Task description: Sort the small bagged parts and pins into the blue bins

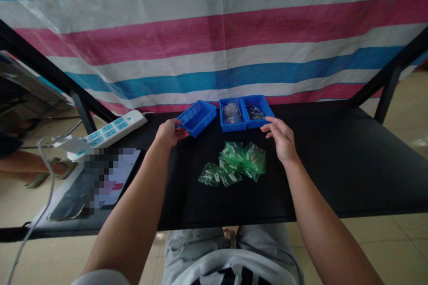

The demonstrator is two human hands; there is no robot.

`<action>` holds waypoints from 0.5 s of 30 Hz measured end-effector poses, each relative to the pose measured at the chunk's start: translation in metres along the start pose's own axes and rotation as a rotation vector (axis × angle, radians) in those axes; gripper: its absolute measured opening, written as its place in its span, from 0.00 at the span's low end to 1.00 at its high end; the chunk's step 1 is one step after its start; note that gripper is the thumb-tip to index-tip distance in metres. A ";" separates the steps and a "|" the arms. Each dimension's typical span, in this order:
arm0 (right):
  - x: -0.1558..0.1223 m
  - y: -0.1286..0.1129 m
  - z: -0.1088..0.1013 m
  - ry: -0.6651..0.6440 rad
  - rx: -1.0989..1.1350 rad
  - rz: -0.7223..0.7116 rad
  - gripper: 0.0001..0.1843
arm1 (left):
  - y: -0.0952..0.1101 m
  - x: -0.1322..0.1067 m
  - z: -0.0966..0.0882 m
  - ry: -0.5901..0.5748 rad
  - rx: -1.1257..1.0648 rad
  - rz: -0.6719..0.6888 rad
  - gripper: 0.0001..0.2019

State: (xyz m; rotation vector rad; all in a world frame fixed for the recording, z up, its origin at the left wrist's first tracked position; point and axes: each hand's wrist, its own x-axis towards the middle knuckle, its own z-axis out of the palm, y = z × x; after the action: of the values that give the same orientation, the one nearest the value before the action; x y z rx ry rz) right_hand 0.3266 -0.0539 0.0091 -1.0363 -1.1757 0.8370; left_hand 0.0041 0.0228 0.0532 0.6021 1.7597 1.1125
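My left hand (168,133) grips the near corner of an empty blue bin (197,117), which sits tilted on the black table (351,164). My right hand (281,138) hovers with fingers loosely spread at the front edge of the right blue bin (264,106), which holds thin metal parts. Between them the middle blue bin (223,118) holds clear bags. A heap of small green plastic bags (238,162) lies in front of the bins, between my two hands.
A white power strip (110,132) lies at the table's left rear with a cable trailing off the edge. A flat printed sheet (110,178) lies left of my arm. A striped tarp (214,35) hangs behind. Black frame legs stand at both sides.
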 end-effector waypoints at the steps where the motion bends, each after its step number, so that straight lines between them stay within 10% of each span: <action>1: -0.001 -0.002 0.001 -0.016 -0.014 -0.002 0.26 | -0.005 -0.007 0.003 -0.004 -0.111 -0.030 0.06; 7: -0.005 -0.005 0.003 -0.078 -0.088 0.025 0.25 | -0.027 -0.031 0.018 0.052 -0.292 0.042 0.12; 15: -0.006 0.000 0.005 -0.110 -0.119 0.032 0.25 | -0.003 0.029 -0.005 0.124 0.039 0.224 0.09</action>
State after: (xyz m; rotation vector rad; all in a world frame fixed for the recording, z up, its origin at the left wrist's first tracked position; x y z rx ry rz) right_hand 0.3210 -0.0585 0.0080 -1.1207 -1.3175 0.8663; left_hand -0.0128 0.0418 0.0383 0.7836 1.8571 1.2946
